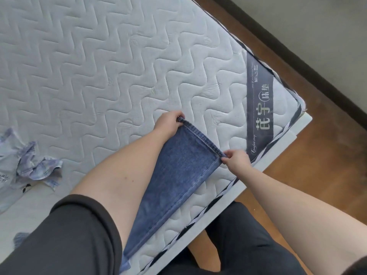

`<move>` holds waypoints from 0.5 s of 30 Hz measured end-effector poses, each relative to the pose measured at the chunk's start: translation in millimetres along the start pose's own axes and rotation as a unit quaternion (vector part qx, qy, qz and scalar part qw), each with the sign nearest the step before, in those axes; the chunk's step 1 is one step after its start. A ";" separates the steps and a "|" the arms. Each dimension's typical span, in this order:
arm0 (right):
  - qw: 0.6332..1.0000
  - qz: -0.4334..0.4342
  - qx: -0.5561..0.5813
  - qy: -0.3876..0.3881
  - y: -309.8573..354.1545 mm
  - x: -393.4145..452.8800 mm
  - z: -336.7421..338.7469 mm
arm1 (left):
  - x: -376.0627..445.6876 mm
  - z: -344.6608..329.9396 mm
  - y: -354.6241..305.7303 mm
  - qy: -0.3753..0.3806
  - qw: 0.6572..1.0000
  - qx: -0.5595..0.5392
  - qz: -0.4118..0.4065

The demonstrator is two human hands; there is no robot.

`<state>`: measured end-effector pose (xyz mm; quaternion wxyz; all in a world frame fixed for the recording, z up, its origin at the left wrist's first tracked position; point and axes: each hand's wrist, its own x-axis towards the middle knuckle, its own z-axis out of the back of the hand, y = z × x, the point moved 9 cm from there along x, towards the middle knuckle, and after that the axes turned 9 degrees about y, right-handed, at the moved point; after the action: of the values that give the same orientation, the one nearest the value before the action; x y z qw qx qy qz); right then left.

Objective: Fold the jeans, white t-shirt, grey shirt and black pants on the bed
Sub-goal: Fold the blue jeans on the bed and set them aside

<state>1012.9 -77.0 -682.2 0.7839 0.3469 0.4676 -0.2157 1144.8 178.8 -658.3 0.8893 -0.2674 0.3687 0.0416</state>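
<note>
Blue jeans point(178, 175) lie stretched along the near edge of the white quilted mattress point(99, 66), leg hem pointing away from me. My left hand point(168, 124) pinches the far corner of the hem. My right hand point(236, 159) pinches the near corner of the same hem, close to the mattress edge. The waist end of the jeans is hidden under my left arm and dark sleeve. A crumpled pale garment with a checked pattern point(29, 165) sits at the left edge of the bed; which task garment it is I cannot tell.
The mattress corner with a dark grey label band point(260, 108) lies just beyond my right hand. A white bed frame point(278, 155) borders it, with wooden floor point(317, 165) to the right. My legs in dark shorts point(248, 245) stand against the bed's side.
</note>
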 end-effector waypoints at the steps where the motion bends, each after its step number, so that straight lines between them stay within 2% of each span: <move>1: 1.000 -0.004 0.008 -0.011 0.2 0.8 -3.3 | 0.7 -2.3 1.6 -0.007 1.000 0.000 -0.002; 4: 0.998 -0.025 0.041 -0.042 0.8 2.4 -10.9 | -3.5 -2.0 9.8 -0.047 0.999 0.000 -0.002; 7: 0.994 -0.048 0.042 -0.085 -3.6 1.0 -8.6 | -17.3 -4.7 27.4 -0.068 0.995 0.064 0.019; 10: 0.988 -0.040 0.053 -0.138 -9.8 -4.6 -8.2 | -37.1 -14.5 63.8 -0.061 0.992 0.071 0.088; 13: 0.993 -0.012 0.077 -0.087 -8.9 1.5 -31.8 | -57.7 -34.4 114.7 -0.024 0.983 0.014 0.183; 15: 0.985 -0.024 0.153 -0.071 -14.9 11.0 -44.3 | -67.5 -51.5 139.6 0.013 0.977 -0.032 0.212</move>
<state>982.3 -54.0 -711.3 0.7474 0.4353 0.3803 -0.3275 1025.4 280.2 -704.8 0.8462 -0.2117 0.4274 0.2374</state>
